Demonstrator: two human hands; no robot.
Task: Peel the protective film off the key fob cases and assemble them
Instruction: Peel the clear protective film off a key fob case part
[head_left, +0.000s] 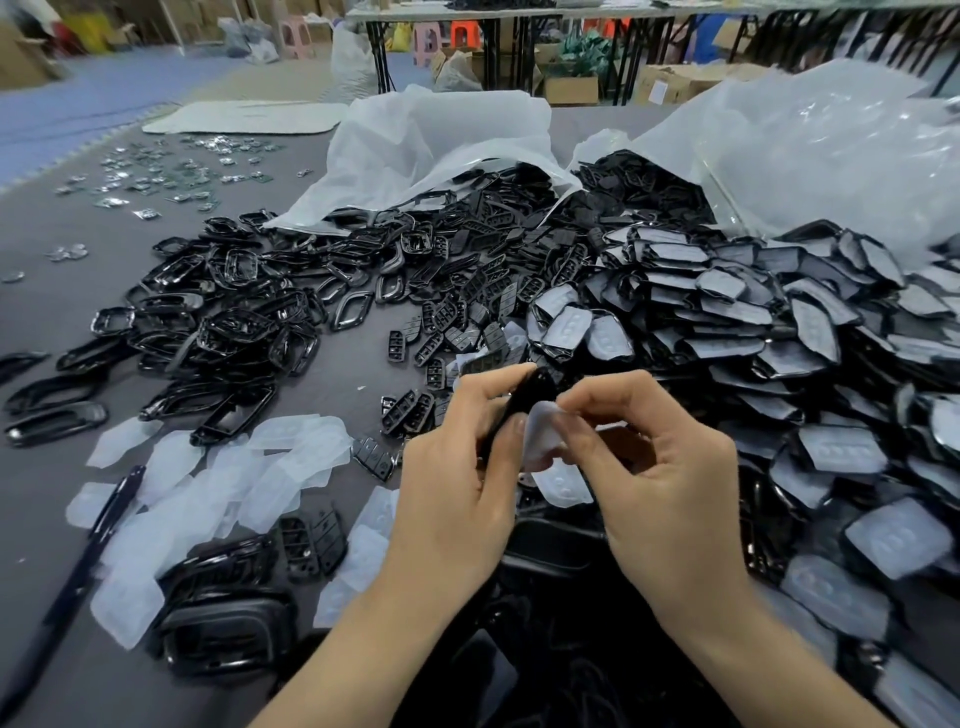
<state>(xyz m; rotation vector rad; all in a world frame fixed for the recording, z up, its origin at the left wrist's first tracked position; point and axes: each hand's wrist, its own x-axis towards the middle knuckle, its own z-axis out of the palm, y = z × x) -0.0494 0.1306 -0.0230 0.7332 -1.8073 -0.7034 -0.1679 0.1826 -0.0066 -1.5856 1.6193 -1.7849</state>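
Note:
My left hand (457, 467) grips a glossy black key fob case (530, 397) edge-on at the centre of the view. My right hand (654, 457) pinches a translucent white protective film (540, 436) that is partly lifted off that case. A big heap of film-covered black cases (769, 332) lies to the right. Black frame shells (228, 322) lie to the left, and small black button pads (441, 317) sit in the middle. Peeled films (218, 483) lie scattered at lower left.
Two open white plastic bags (447, 140) (810, 150) spill parts at the back of the grey table (62, 301). Small clear pieces (156, 176) lie at far left. A dark pen (104, 525) lies near the left edge. Assembled black cases (223, 623) sit close to me.

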